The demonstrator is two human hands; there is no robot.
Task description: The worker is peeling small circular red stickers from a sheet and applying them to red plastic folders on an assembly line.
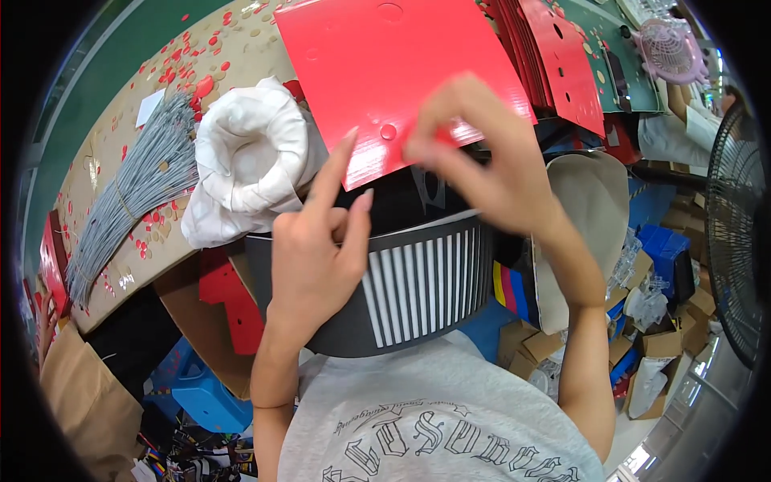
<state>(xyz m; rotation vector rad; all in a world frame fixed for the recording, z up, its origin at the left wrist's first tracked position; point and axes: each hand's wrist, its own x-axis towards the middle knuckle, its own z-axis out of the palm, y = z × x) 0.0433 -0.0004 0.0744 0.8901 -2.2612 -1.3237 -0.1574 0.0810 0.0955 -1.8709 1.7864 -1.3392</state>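
Note:
A red cardboard sheet [393, 72] with small punched round holes lies tilted in front of me. My right hand [482, 157] pinches its near edge between thumb and fingers. My left hand [317, 249] is raised beside it, index finger pointing up and touching the sheet's lower left corner near a round punched disc [388, 132]. Under both hands sits a dark grey box [401, 281] with white vertical stripes on its side.
A bundle of grey cords [136, 189] and a white cloth roll [249, 157] lie on a brown surface strewn with red punched dots. More red sheets [562, 56] are stacked at the right. Cardboard boxes, a blue crate [209, 398] and a black fan [739, 233] surround me.

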